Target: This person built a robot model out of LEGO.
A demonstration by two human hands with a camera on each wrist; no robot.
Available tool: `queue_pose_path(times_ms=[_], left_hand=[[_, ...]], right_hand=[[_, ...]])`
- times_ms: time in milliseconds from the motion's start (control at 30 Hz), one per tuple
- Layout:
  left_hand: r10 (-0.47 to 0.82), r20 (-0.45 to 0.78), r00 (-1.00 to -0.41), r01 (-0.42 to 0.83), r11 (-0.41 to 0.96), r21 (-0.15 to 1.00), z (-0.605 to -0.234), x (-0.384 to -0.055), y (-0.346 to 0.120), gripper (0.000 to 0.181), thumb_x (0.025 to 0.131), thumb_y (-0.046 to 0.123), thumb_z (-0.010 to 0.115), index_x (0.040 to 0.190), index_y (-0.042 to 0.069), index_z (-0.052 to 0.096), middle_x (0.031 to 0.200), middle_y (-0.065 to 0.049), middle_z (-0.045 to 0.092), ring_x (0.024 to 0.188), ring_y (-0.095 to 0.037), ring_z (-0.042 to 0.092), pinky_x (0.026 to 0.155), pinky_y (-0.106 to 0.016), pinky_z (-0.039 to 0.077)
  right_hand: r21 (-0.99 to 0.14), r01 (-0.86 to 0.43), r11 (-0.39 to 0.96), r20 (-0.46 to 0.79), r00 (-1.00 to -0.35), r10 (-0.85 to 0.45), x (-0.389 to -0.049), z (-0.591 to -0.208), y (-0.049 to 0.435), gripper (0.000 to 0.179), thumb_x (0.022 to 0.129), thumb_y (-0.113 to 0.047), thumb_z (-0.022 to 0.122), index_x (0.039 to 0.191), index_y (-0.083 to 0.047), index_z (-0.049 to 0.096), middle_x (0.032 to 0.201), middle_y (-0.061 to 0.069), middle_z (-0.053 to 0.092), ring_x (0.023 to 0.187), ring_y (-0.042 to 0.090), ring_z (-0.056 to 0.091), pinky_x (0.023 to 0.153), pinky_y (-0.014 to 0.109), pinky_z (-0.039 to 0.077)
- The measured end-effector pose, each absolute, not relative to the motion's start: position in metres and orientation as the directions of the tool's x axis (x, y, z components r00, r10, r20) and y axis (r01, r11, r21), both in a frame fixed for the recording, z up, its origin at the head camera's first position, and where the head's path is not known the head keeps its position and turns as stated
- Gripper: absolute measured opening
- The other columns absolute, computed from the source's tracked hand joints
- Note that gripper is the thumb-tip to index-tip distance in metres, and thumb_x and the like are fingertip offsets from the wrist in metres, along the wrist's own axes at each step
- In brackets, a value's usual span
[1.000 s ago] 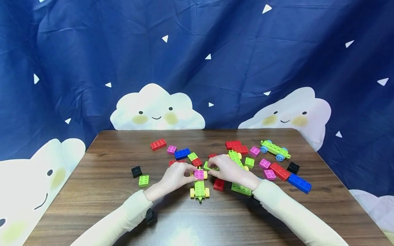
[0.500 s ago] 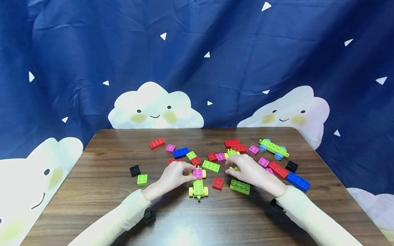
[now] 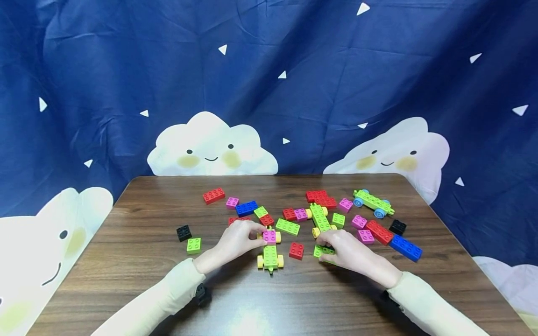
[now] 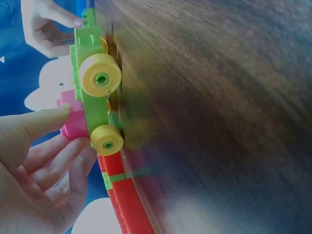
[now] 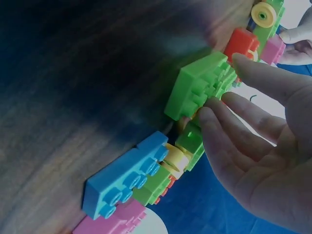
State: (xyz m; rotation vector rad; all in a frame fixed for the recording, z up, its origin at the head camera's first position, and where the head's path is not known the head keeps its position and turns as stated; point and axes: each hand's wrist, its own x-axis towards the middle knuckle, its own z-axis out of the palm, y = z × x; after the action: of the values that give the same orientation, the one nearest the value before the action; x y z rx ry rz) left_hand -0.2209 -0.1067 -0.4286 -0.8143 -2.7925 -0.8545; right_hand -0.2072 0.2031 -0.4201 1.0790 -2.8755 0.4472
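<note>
With thumb and fingertips, my left hand (image 3: 237,243) pinches a pink toy brick (image 3: 271,237) that sits on a lime-green wheeled base (image 3: 271,257). The left wrist view shows this base's yellow wheels (image 4: 101,75) beside the tabletop. My right hand (image 3: 353,254) is at a lime-green eight-stud brick (image 3: 320,251) right of centre and covers much of it. In the right wrist view its thumb and fingers straddle the green brick (image 5: 195,90), loosely bent; no firm grip shows. A red square brick (image 3: 296,250) lies between the hands.
Behind the right hand stands another green base (image 3: 321,218) with yellow wheels. A blue-wheeled green base (image 3: 374,201) is at the back right. Loose bricks lie around: a long green one (image 3: 287,227), a blue one (image 3: 406,247), a black one (image 3: 183,233) and several others.
My right hand has left the area beside the pink brick, passed right over the second yellow-wheeled base and come down toward me at the green brick. The left hand keeps its hold.
</note>
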Motion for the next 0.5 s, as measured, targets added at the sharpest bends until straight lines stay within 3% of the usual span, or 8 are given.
queue_pose_path(times_ms=[500], left_hand=[[0.454, 0.248, -0.855, 0.515, 0.693, 0.505, -0.4292, -0.2207, -0.1078, 0.028, 0.082, 0.026, 0.080, 0.106, 0.012, 0.078, 0.097, -0.001, 0.078, 0.080, -0.014, 0.069, 0.066, -0.022, 0.051]], right_hand=[[-0.198, -0.641, 0.741, 0.100, -0.766, -0.636, -0.2057, -0.4255, 0.2013, 0.027, 0.075, -0.014, 0.085, 0.094, -0.010, 0.067, 0.087, -0.001, 0.070, 0.076, 0.010, 0.063, 0.065, 0.028, 0.053]])
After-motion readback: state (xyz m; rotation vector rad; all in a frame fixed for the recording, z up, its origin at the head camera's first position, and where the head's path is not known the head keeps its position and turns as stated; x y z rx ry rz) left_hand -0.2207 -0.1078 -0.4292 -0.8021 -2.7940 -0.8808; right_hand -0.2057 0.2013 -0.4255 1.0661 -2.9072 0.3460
